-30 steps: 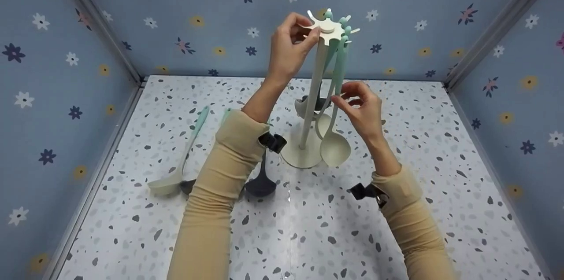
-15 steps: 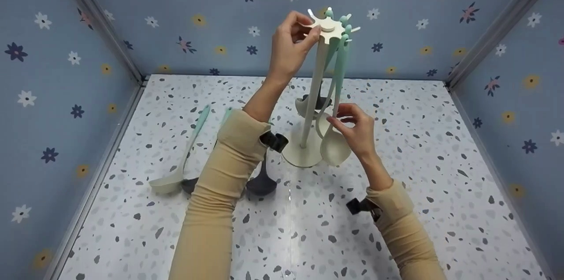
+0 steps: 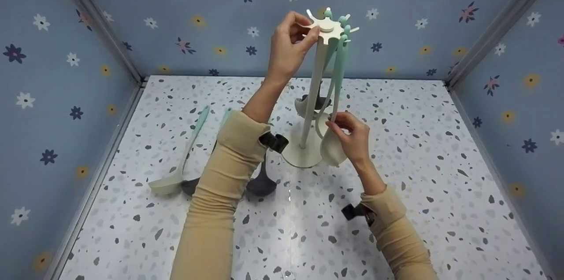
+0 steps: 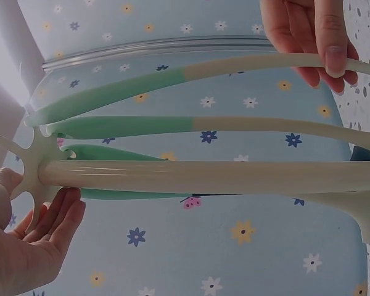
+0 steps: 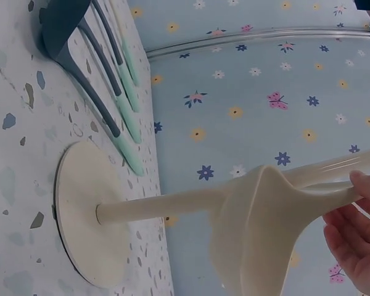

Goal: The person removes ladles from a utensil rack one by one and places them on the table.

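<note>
A cream utensil stand (image 3: 312, 90) rises mid-table, its hooked top carrying several utensils with mint handle ends. My left hand (image 3: 288, 49) pinches that hooked top (image 4: 46, 151), thumb above and fingers beneath. Low on the stand's near right side hangs a cream ladle (image 3: 332, 150); my right hand (image 3: 356, 137) pinches its handle just above the bowl. In the left wrist view the ladle's mint end (image 4: 111, 95) sits at a hook. Behind it hang another cream utensil (image 3: 323, 123) and a dark one (image 3: 320, 103). The right hand hides part of the ladle bowl.
Left of the stand's round base (image 3: 302, 159), a cream ladle (image 3: 167, 183), a dark ladle (image 3: 262, 183) and another dark utensil (image 3: 189, 186) lie on the speckled table (image 3: 440, 227). My left sleeve (image 3: 211, 209) covers part of them. Flowered panels (image 3: 211, 16) enclose the back and sides.
My right hand has slid down the ladle's handle, from near the mint part to just above the bowl. The left hand has stayed on the stand's top.
</note>
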Motion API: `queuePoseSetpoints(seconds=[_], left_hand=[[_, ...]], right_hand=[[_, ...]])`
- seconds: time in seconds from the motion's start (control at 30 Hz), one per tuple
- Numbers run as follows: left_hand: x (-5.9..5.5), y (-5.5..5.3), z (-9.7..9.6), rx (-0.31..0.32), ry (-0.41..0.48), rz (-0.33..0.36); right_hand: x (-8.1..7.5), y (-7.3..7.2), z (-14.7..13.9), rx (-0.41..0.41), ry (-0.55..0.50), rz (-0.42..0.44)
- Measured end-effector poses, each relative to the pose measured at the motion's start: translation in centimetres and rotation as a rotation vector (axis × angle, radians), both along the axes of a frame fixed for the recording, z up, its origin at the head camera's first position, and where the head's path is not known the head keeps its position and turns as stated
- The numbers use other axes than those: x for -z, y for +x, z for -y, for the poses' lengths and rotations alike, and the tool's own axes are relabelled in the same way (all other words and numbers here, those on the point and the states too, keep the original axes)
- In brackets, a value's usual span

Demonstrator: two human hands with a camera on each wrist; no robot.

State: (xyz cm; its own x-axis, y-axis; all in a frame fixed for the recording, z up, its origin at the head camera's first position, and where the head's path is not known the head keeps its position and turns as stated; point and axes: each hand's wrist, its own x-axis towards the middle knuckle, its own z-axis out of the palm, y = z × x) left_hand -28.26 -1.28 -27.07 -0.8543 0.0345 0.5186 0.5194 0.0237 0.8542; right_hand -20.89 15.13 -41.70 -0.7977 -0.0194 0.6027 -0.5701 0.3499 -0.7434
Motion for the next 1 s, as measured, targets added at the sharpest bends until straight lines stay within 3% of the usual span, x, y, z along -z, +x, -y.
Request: queuePoseSetpoints(seconds=[0.2, 0.43, 0.53, 0.63, 0.73, 0.8, 1.0], left_hand=[[-0.2, 0.3, 0.1, 0.004, 0.01, 0.016], [-1.8, 2.2, 0.2, 0.015, 0.018, 0.045], [-1.3, 1.5, 0.1, 0.018, 0.022, 0.045], [-1.0, 1.1, 0.1, 0.019, 0.024, 0.042], [-1.3, 1.6, 0.1, 0.02, 0.023, 0.042], [-1.8, 2.3, 0.1, 0.019, 0.021, 0.051], [-1.8, 2.3, 0.1, 0.023, 0.027, 0.044]], right_hand=[[0.8, -0.2, 0.1, 0.017, -0.048, -0.033], [2.9, -1.3, -0.4, 0.026, -0.083, -0.051], [3.3, -1.5, -0.5, 0.046, -0.079, -0.074], [3.1, -1.5, -0.5, 0.052, -0.084, -0.103], [2.7, -1.3, -0.5, 0.06, -0.084, -0.124], [2.0, -0.9, -0.4, 0.067, -0.084, -0.127], [-0.2, 0.7, -0.3, 0.112, -0.069, -0.126]])
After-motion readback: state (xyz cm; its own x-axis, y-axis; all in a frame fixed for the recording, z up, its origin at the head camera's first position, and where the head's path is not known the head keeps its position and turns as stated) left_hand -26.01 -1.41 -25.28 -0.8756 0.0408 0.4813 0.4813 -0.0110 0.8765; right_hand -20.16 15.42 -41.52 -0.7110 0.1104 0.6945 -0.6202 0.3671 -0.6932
